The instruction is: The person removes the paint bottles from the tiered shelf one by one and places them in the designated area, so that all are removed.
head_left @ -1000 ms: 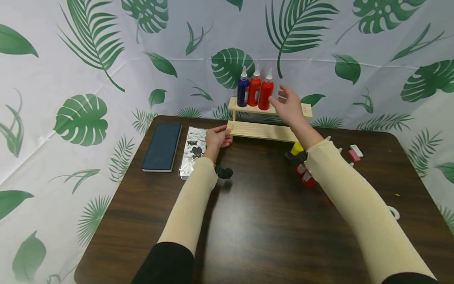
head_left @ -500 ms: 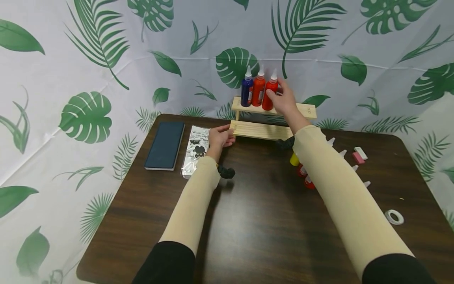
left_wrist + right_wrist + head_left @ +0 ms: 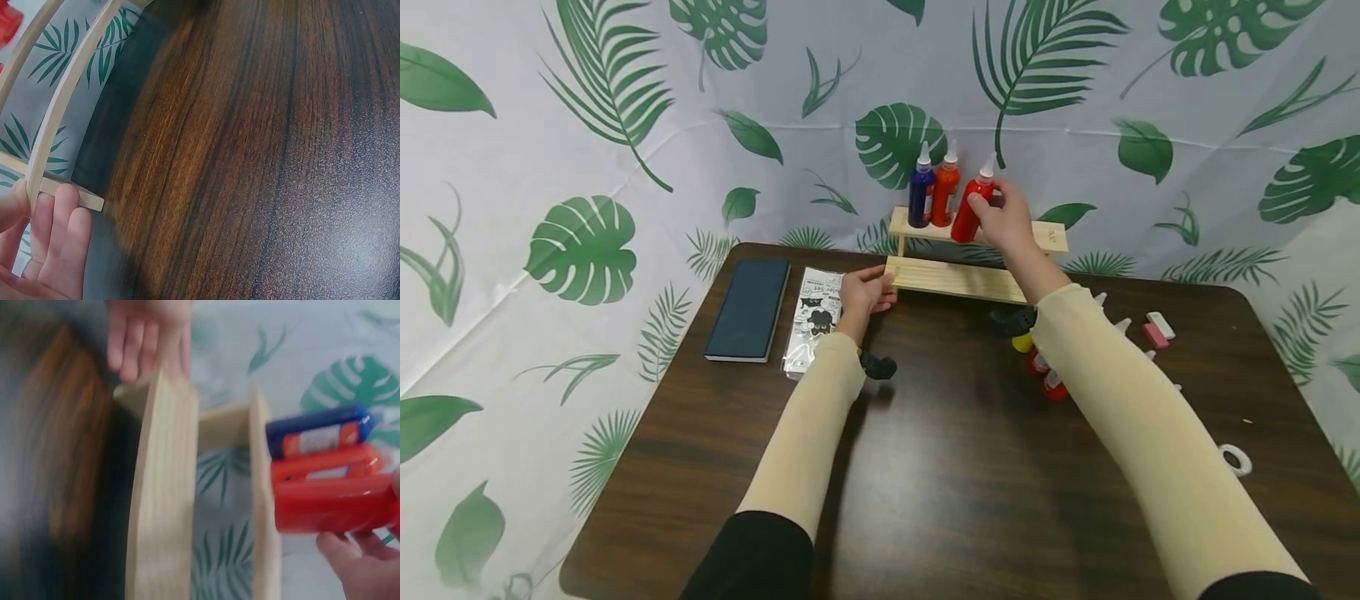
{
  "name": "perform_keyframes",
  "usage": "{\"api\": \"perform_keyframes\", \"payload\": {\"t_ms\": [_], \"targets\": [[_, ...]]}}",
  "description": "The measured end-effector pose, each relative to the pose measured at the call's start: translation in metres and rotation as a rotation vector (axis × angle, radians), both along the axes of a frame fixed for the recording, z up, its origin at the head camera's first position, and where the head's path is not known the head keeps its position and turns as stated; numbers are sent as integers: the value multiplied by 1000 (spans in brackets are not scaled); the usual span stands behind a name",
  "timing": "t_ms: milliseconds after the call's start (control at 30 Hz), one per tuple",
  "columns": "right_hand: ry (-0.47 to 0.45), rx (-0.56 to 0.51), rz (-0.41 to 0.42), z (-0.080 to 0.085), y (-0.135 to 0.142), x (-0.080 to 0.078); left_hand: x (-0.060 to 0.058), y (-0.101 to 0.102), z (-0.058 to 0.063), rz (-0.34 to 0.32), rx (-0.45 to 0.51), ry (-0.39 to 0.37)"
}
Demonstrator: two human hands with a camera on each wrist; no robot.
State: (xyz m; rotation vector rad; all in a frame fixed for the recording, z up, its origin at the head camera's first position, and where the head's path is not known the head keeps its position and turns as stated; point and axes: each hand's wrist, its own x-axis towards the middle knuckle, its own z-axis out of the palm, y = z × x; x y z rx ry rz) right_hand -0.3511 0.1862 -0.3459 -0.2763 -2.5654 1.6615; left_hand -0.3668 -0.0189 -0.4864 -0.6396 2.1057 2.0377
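Behind the table stands a two-step wooden shelf (image 3: 955, 278). My left hand (image 3: 861, 293) holds the left end of its lower board, the thumb on one side and the fingers on the other in the left wrist view. At the upper step, my right hand (image 3: 1009, 223) grips a red squeeze bottle (image 3: 972, 210) with a white nozzle. That bottle leans to the right, its base at the step's front edge; whether it touches the wood I cannot tell. A dark blue bottle (image 3: 921, 198) and an orange-red bottle (image 3: 945, 195) stand upright to its left.
More bottles, one yellow (image 3: 1022, 342) and some red (image 3: 1054, 386), lie partly hidden under my right forearm. An eraser (image 3: 1155, 336) and a white tape roll (image 3: 1235, 460) are at the right. A dark notebook (image 3: 748, 310) and a packaged ruler set (image 3: 814, 321) lie left.
My right hand came in from the right and took hold of the red bottle. Since then the bottle has tilted right and come slightly forward. The left hand stays at the shelf's end.
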Motion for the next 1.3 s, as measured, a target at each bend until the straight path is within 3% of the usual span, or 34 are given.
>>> {"api": "perform_keyframes", "payload": {"t_ms": [200, 367, 500, 700, 933, 1133, 1300], "targets": [[58, -96, 19, 20, 1, 40, -1, 0, -1, -3, 6, -5], [82, -102, 86, 35, 15, 93, 0, 0, -2, -6, -12, -6], [57, -78, 115, 34, 37, 142, 1, 0, -3, -2, -24, -26], [19, 23, 75, 3, 74, 206, 0, 2, -2, -5, -23, -22], [-73, 137, -48, -52, 101, 259, -1, 1, -3, -13, -17, -33], [7, 219, -112, -93, 104, 273, 0, 1, -1, -13, -23, -18], [70, 285, -163, -109, 100, 269, 0, 0, -2, -19, -17, -11]]}}
